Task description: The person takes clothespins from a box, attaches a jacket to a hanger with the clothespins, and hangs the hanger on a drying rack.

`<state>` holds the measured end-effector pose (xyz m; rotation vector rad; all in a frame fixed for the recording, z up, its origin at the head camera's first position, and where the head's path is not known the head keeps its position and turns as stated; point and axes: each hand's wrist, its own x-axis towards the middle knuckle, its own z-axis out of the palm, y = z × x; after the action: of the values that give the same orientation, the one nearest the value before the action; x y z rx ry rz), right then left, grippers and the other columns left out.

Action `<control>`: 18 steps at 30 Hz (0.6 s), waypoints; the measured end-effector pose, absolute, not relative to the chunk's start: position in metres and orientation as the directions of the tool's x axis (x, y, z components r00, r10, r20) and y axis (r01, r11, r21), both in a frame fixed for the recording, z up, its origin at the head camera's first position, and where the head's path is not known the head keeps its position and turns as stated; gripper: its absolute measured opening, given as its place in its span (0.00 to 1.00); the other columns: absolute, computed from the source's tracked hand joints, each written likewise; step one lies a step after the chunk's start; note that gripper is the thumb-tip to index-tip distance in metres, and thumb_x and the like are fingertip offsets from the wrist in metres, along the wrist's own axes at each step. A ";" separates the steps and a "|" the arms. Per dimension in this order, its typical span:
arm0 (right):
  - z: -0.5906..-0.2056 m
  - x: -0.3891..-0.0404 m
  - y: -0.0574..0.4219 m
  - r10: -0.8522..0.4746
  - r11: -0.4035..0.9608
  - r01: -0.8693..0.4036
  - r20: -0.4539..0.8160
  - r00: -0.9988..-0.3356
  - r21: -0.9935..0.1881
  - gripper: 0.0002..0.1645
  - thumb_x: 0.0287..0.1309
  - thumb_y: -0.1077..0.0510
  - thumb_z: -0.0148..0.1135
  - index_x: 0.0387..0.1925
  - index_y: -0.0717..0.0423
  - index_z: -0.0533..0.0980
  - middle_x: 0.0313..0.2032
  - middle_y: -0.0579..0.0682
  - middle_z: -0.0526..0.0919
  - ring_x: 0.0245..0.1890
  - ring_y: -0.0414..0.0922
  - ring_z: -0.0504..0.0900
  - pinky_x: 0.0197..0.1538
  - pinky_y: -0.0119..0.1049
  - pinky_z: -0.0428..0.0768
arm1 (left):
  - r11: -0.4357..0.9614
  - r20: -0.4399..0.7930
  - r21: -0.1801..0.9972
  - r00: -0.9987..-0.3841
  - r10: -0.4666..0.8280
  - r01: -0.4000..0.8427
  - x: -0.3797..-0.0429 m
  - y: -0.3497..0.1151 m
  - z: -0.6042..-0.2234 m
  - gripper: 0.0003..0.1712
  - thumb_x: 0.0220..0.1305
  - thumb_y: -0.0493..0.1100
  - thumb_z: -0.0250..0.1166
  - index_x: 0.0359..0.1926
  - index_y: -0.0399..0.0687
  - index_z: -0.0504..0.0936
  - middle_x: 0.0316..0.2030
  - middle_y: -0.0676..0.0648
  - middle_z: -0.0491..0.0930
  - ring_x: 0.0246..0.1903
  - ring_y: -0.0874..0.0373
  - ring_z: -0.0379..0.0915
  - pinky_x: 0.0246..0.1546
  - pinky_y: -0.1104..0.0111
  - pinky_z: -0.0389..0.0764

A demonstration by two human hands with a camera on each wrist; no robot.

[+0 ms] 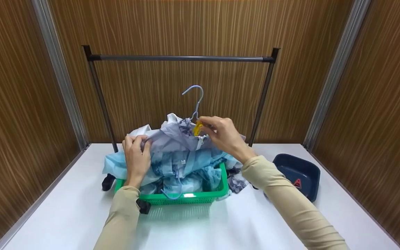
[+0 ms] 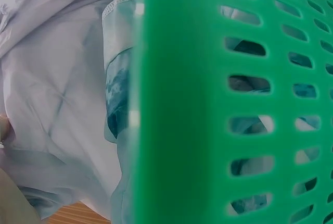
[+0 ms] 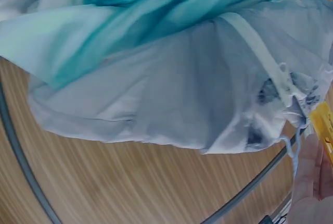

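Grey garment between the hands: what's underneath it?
Light-blue clothes show below the grey garment, piled in the green basket and over its left side. The basket's bottom is covered and cannot be seen.

Locate basket (image 1: 196, 200) on table (image 1: 193, 232), in front of rack crossbar (image 1: 186, 58); find garments (image 1: 193, 160) in and above basket, hanger (image 1: 202, 93) inside held garment (image 1: 167, 139), tray (image 1: 313, 175) right of basket.

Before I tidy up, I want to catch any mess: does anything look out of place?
Mildly: a patterned grey cloth lies outside the green basket, at its right in the head view, and light-blue fabric juts past its left side; both look untidy, not contained.
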<state>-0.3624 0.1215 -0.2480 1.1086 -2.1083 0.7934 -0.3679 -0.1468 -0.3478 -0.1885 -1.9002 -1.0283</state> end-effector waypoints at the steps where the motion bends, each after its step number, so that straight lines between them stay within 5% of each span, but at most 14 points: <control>1: -0.246 -0.362 0.118 -0.491 0.470 -0.859 0.749 -0.445 -0.202 0.14 0.58 0.63 0.57 0.47 0.54 0.77 0.40 0.46 0.81 0.38 0.36 0.79 0.40 0.27 0.75 | 0.637 0.790 0.576 -0.548 -0.274 0.512 -0.368 -0.147 -0.348 0.07 0.59 0.43 0.62 0.36 0.45 0.79 0.34 0.47 0.63 0.40 0.53 0.58 0.39 0.62 0.59; 18: -0.229 -0.366 0.066 -0.582 0.504 -0.859 0.701 -0.412 -0.087 0.17 0.62 0.61 0.52 0.53 0.54 0.71 0.44 0.47 0.78 0.44 0.38 0.75 0.47 0.29 0.72 | 0.655 0.805 0.554 -0.531 -0.264 0.514 -0.371 -0.147 -0.348 0.07 0.60 0.43 0.61 0.35 0.45 0.79 0.32 0.47 0.63 0.37 0.52 0.58 0.39 0.61 0.59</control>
<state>-0.3655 0.0664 -0.2286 1.1756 -2.1397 0.5908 -0.3712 -0.1468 -0.3481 -0.1972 -1.8913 -0.9951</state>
